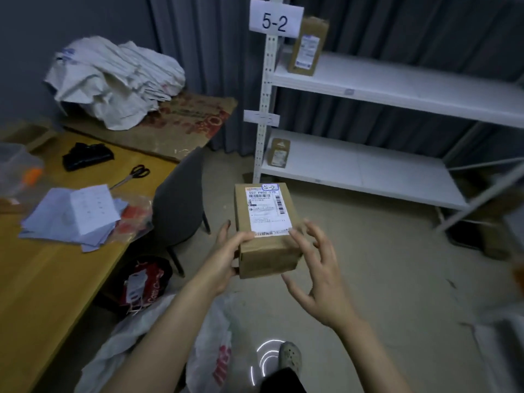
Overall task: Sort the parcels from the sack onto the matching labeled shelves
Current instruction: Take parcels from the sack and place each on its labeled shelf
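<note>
at frame centre the left hand (226,251) gripped the parcel (265,231) marked 5-2; the right hand (314,268) hovered open beside it. best carried level to the 5-2 sign (273,19) shelf (397,80), upper right.

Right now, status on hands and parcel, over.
Left hand grips box marked 5-2. Right hand open beside it. 5-2 sign ahead on rack. Chair off left, not blocking.

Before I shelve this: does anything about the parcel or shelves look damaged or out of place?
Nothing stands out. The parcel in the left hand looks intact, marked 5-2 like the shelf sign; the upper-shelf box and lower-shelf box stand upright.
</note>
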